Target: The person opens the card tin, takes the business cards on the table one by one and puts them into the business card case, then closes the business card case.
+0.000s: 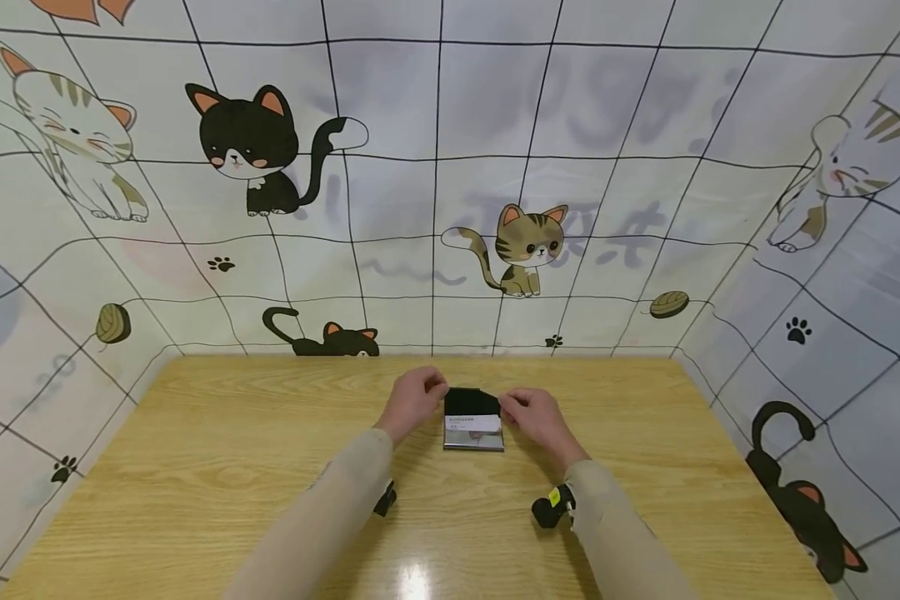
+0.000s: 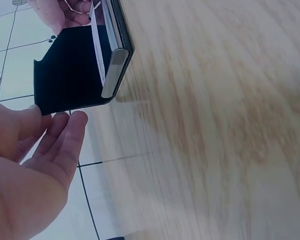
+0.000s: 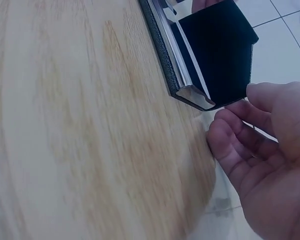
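A business card case (image 1: 473, 442) with a metal body sits on the table, its black flap (image 1: 471, 401) raised at the far side. White cards (image 1: 471, 422) stick up out of the metal part. My left hand (image 1: 412, 402) pinches the flap's left edge between thumb and fingers. On the other side, my right hand (image 1: 534, 417) pinches the right edge the same way. In the right wrist view the dark inner face of the flap (image 3: 217, 52) and the case's silver end (image 3: 192, 96) show close up. The left wrist view has the cards (image 2: 96, 52) standing between metal body and flap.
The wooden table (image 1: 255, 433) runs back to a cloth wall (image 1: 390, 200) printed with cats and a grid. Cloth walls rise at both sides too. A black wrist camera (image 1: 551, 507) is strapped at the right wrist.
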Demonstrator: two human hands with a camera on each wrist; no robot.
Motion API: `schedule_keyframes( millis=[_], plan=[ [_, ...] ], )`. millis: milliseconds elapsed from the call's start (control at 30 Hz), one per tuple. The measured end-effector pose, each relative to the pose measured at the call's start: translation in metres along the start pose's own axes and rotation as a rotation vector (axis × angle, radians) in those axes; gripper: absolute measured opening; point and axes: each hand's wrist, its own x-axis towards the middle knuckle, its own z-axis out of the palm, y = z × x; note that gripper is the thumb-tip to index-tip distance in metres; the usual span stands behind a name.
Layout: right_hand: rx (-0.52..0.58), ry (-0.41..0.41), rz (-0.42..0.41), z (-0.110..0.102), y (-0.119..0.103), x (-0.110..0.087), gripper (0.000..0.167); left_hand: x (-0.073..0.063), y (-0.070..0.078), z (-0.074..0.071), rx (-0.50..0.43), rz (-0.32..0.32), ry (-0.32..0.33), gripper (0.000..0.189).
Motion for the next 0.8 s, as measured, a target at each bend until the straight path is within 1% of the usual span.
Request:
schedule_keyframes(
  millis=[200,300,433,533,633,800],
  plan=[
    [-0.063,-0.018,-0.021,-0.003,-0.002,-0.003,0.027,-0.004,0.0,-0.004,0.075,0.047,-0.048,0.01],
    [-0.09,-0.029,-0.03,-0.004,-0.002,-0.004,0.027,-0.007,-0.001,-0.005,0.091,0.066,-0.074,0.008],
    [-0.133,-0.043,-0.046,-0.007,-0.003,-0.005,0.022,-0.012,-0.003,-0.007,0.128,0.122,-0.11,0.009],
    [-0.163,-0.061,-0.063,-0.009,-0.004,-0.008,0.019,-0.014,-0.007,-0.008,0.188,0.193,-0.134,0.012],
    [-0.184,-0.08,-0.076,-0.01,-0.005,-0.01,0.021,-0.017,-0.009,-0.009,0.226,0.267,-0.167,0.014],
    [-0.167,-0.113,-0.07,-0.013,-0.007,-0.014,0.024,-0.02,-0.012,-0.009,0.319,0.433,-0.206,0.015]
  ],
)
